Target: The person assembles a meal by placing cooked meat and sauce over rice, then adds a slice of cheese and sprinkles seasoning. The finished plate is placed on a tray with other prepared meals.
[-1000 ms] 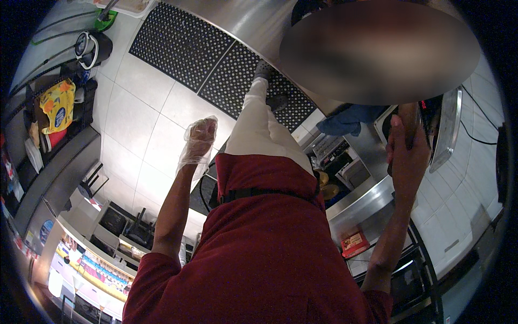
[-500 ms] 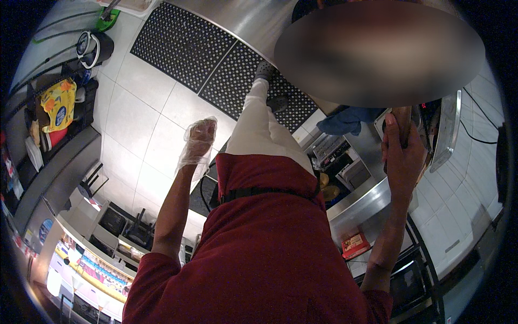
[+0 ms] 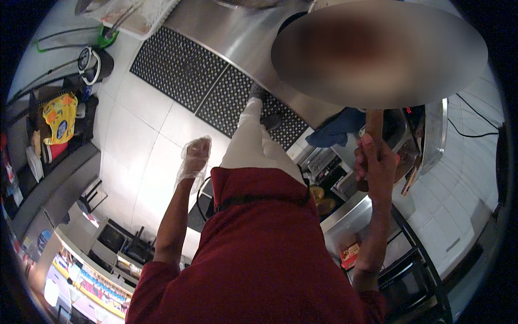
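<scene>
My right hand (image 3: 376, 162) is closed around a brown wooden handle (image 3: 373, 125) on the right. The handle's far end runs into a blurred patch, so what it belongs to is hidden. My left hand (image 3: 195, 156), in a loose clear plastic glove, hangs beside my left thigh over the tiled floor. Its fingers look curled in, and nothing shows in them. A dark blue cloth (image 3: 335, 128) hangs at the counter's edge, left of the handle.
A steel counter (image 3: 226, 38) runs along the far side, with a black studded mat (image 3: 181, 67) before it. At far left stand a white tub (image 3: 141, 29) and a black-and-white bucket (image 3: 96, 65). Right of my hand lies a metal tray (image 3: 436, 141). A red packet (image 3: 349, 255) sits lower right.
My right hand has moved left and a little nearer with the wooden handle. The view has shifted, showing more of the counter and white tub. My left hand stays low, slightly lower in the picture.
</scene>
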`<action>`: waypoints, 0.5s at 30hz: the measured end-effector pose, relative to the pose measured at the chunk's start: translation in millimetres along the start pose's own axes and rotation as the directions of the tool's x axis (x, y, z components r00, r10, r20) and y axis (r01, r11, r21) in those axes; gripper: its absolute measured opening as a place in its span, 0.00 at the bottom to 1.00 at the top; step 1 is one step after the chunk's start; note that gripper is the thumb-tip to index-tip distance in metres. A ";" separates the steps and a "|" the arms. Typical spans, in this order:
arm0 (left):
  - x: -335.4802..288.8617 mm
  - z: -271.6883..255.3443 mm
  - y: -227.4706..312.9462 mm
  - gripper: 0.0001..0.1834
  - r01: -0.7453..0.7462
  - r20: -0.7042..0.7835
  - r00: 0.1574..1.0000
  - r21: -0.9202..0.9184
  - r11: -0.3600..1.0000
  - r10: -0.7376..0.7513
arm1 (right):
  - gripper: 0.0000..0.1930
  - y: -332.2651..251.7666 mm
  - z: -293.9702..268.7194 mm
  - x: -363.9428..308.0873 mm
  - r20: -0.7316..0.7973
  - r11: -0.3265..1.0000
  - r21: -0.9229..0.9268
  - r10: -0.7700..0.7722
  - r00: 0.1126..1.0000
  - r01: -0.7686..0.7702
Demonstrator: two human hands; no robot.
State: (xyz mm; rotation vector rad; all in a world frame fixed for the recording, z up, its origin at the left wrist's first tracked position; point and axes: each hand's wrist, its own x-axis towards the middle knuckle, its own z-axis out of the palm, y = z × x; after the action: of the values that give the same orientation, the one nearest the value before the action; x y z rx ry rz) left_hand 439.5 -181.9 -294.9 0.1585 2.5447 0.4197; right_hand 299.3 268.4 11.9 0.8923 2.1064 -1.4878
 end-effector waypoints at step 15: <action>79.5 -53.9 -9.5 0.21 -0.162 -0.250 0.953 0.053 0.985 0.170 | 0.26 18.0 6.7 34.4 0.321 0.851 0.481 0.054 0.945 -0.212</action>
State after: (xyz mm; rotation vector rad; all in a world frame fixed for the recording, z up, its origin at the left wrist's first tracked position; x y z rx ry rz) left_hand 343.2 -189.4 -294.9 0.3539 2.8028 0.4919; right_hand 287.3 275.2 -25.0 0.8970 1.4188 -2.0043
